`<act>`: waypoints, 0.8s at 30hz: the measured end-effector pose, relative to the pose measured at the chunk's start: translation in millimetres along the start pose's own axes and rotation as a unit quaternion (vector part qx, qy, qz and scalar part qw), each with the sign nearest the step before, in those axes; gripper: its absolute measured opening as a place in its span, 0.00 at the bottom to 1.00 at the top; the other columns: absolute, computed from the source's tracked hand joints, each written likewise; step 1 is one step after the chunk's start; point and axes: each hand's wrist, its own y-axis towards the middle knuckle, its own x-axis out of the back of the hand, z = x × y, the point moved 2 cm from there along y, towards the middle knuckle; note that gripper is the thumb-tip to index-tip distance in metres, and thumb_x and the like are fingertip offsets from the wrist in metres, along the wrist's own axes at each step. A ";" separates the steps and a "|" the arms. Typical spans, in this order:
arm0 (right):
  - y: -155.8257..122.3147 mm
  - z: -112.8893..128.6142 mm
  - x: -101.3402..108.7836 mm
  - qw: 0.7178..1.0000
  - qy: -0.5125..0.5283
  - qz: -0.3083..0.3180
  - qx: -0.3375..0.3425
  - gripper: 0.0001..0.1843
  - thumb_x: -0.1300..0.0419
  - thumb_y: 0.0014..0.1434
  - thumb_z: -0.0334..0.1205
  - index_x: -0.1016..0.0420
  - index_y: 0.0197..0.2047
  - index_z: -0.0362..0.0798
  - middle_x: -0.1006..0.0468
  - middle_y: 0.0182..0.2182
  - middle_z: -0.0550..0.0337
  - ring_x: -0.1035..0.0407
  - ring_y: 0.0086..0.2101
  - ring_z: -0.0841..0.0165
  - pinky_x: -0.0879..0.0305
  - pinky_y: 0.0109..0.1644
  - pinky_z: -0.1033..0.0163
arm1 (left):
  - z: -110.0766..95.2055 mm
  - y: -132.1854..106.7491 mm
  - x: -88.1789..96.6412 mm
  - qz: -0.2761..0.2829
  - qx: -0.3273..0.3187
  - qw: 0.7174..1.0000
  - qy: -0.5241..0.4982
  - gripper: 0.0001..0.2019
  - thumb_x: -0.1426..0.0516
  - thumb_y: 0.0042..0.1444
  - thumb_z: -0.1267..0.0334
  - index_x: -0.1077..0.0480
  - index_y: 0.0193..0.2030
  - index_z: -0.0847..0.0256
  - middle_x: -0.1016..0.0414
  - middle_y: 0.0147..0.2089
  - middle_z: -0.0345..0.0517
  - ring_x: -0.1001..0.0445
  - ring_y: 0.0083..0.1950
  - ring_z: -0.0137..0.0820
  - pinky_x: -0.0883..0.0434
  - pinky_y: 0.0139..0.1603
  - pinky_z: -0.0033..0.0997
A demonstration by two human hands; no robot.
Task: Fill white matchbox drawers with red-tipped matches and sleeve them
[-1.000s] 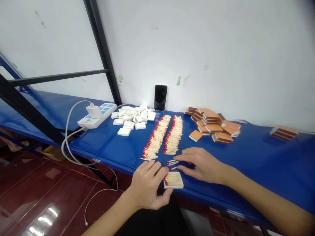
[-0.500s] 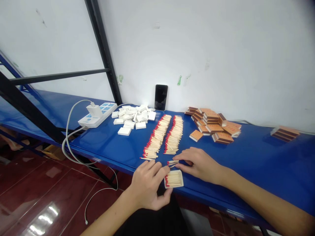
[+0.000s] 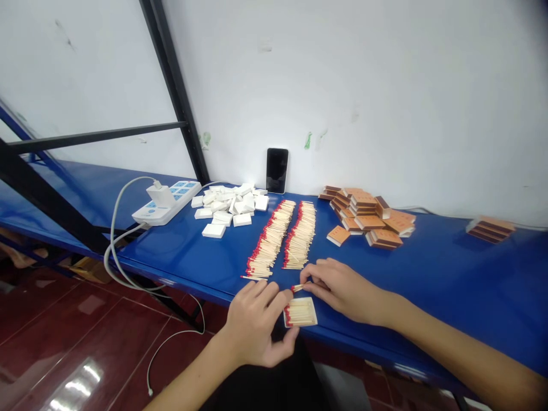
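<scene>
My left hand (image 3: 257,322) rests at the near edge of the blue table (image 3: 449,274), its thumb and fingers closed around a small white tray (image 3: 300,313) partly filled with red-tipped matches. My right hand (image 3: 340,286) is just beyond the tray, fingers pinched on a few matches (image 3: 296,287) above its far edge. Two long rows of matches (image 3: 286,235) lie on the table straight ahead of both hands.
A pile of white empty trays (image 3: 229,206) sits at the back left beside a power strip (image 3: 166,201) with cables. A black phone (image 3: 277,170) leans on the wall. Orange matchbox sleeves (image 3: 368,216) are heaped at the right, with more sleeves (image 3: 490,229) farther right.
My right hand has gathered the loose matches from the table and drawn them together in a pinch over the tray. My left hand stays on the tray.
</scene>
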 end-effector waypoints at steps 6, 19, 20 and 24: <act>-2.6 6.7 -0.9 0.998 -0.053 0.001 0.024 0.08 0.52 0.73 0.35 0.33 0.42 0.49 0.25 0.36 0.58 0.33 0.38 0.63 0.40 0.44 0.58 | 0.5 -1.0 -0.6 -0.002 0.001 1.000 -0.005 0.15 0.43 0.52 0.57 0.30 0.45 0.62 0.26 0.35 0.49 0.29 0.33 0.40 0.34 0.33 0.38; -5.5 2.1 -8.2 0.982 -0.174 -0.021 0.072 0.09 0.51 0.72 0.34 0.35 0.39 0.47 0.26 0.31 0.59 0.32 0.30 0.64 0.43 0.40 0.58 | 0.3 -0.3 -0.9 -0.002 -0.001 1.000 -0.003 0.15 0.43 0.52 0.58 0.30 0.44 0.63 0.27 0.34 0.49 0.31 0.32 0.40 0.35 0.32 0.38; -4.9 1.2 -9.7 0.982 -0.169 -0.027 0.074 0.09 0.52 0.73 0.35 0.35 0.39 0.48 0.25 0.31 0.59 0.31 0.30 0.64 0.42 0.40 0.58 | 0.2 -0.4 -1.4 0.000 0.000 1.000 -0.003 0.15 0.43 0.52 0.58 0.30 0.44 0.63 0.27 0.34 0.48 0.31 0.32 0.39 0.35 0.31 0.38; -4.0 2.5 -6.2 0.987 -0.130 -0.061 0.073 0.09 0.54 0.74 0.36 0.36 0.41 0.48 0.24 0.33 0.58 0.31 0.32 0.63 0.41 0.39 0.59 | 0.4 -1.1 -4.2 -0.008 0.003 1.000 0.014 0.14 0.43 0.53 0.58 0.30 0.44 0.63 0.26 0.34 0.48 0.31 0.32 0.40 0.36 0.31 0.38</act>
